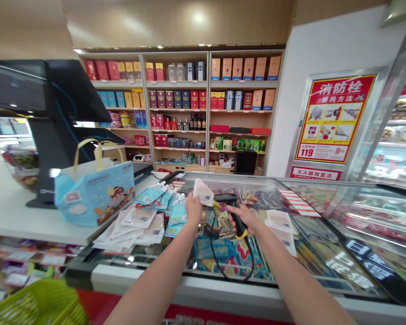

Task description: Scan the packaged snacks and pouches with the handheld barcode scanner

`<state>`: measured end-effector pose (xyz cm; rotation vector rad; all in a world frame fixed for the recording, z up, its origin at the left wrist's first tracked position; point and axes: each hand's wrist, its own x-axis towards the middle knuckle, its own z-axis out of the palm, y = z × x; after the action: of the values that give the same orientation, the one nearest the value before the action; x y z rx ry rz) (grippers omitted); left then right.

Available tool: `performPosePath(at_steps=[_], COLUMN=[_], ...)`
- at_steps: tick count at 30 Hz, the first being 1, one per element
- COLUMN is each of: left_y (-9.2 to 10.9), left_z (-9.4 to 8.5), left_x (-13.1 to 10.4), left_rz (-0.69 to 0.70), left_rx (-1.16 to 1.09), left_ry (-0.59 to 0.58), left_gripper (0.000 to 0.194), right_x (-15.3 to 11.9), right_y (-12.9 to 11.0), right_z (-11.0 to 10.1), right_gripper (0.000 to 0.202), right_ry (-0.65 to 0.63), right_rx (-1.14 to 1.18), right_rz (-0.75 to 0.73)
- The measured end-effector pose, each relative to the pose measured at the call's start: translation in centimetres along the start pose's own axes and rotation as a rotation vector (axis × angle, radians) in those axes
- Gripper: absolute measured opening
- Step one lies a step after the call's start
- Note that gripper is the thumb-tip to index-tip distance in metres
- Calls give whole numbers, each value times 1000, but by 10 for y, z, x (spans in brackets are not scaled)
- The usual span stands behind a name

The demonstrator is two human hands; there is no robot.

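My left hand (193,208) is closed on a white packet (203,192) with a small printed label, raised above the glass-topped freezer (186,283). To its right, my right hand (244,218) wraps round the grip of a black and yellow barcode scanner (238,221), whose head points left at the packet. The scanner's cable (214,253) loops down over the glass. Left of my left hand lie several blue pouches (177,212) and a spread of white packets (138,225). More white packets (280,222) lie right of my right hand.
A blue gift bag (96,194) and a black register screen (64,99) stand on the white counter (6,212) at the left. A green basket (37,304) is at the lower left. Shelves of boxes (179,99) line the back wall.
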<state>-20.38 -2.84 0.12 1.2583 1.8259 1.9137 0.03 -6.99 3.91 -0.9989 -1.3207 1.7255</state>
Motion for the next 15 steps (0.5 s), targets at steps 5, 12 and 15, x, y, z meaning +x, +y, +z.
performPosePath(at_steps=[5, 12, 15], left_y=[-12, -32, -35], left_z=[-65, -82, -80], left_x=[15, 19, 14], left_rz=[62, 38, 113], left_rx=[218, 274, 301], left_ry=[68, 96, 94], left_gripper=[37, 51, 54], right_x=[17, 38, 42], right_y=[7, 15, 17], right_z=[47, 84, 88], right_gripper=[33, 36, 37], right_ry=[-108, -187, -190], right_rx=[-43, -89, -101], right_rz=[21, 33, 31])
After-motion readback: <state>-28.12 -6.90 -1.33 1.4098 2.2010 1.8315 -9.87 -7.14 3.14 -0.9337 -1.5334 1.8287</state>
